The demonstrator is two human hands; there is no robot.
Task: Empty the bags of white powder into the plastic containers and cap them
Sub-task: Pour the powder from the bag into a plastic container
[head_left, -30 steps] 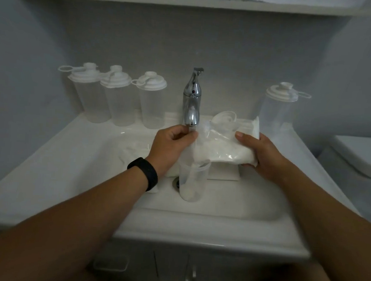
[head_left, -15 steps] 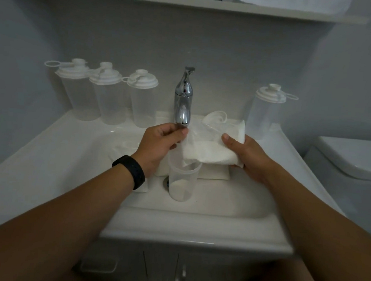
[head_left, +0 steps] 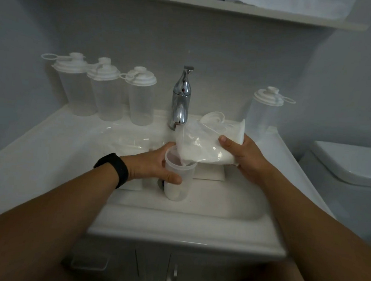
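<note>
Your left hand (head_left: 155,164) wraps around the rim of the open cup (head_left: 179,179), which stands in the sink (head_left: 208,207) with a little white powder at its bottom. Your right hand (head_left: 244,157) grips the bag of powder (head_left: 203,145) by its back end, tilted so its lower corner dips into the cup's mouth. The bag sits just under the tap (head_left: 181,101). Another bag (head_left: 134,146) lies flat in the sink behind your left wrist. Three capped cups (head_left: 109,96) stand in a row on the surface at the back left, and one more capped cup (head_left: 265,110) stands at the back right.
</note>
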